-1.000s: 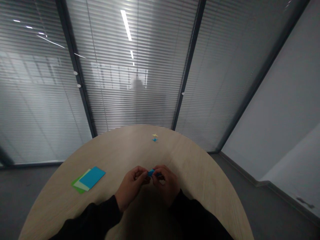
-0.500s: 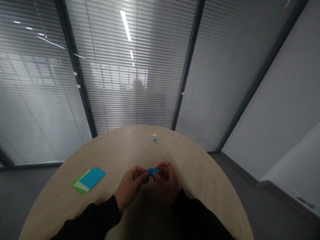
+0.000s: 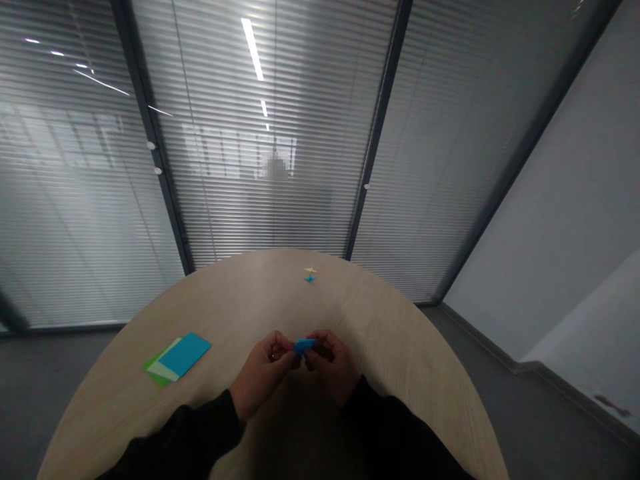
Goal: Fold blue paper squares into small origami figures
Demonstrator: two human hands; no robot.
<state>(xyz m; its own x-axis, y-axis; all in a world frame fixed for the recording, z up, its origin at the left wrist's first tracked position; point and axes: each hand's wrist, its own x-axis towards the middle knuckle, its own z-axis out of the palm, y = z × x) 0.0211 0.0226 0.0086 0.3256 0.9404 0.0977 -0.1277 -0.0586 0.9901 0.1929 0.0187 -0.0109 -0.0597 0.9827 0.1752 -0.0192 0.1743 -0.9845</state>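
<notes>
As a person's two bare hands meet over the near part of a round, pale wood-grain table (image 3: pixel 400 333), a folded blue paper (image 3: pixel 304 345) is pinched between them, at the middle of the table's near half. The left hand (image 3: pixel 263 370) grips the paper's left end, its fingertips (image 3: pixel 287 351) bunched together rather than spread. The right hand (image 3: pixel 333 367) curls in on the other end, its fingers (image 3: pixel 316 352) pressed against the paper, though from this angle it is hard to tell exactly which fingers are gripping. Black sleeves (image 3: pixel 175 447) cover both forearms, which reach in from the table's near edge.

Toward the table's left side, well apart from both hands, a bright blue sheet (image 3: pixel 184 354) lies on top of a pale sheet (image 3: pixel 164 370) and a green sheet (image 3: pixel 155 372), slightly fanned. Near the table's far edge, two tiny folded paper shapes, one pale yellow (image 3: pixel 311 270) and one blue (image 3: pixel 309 279), sit just beside each other, too small to make out in detail. Beyond the far edge rise glass partitions (image 3: pixel 260 200) with slatted blinds.
</notes>
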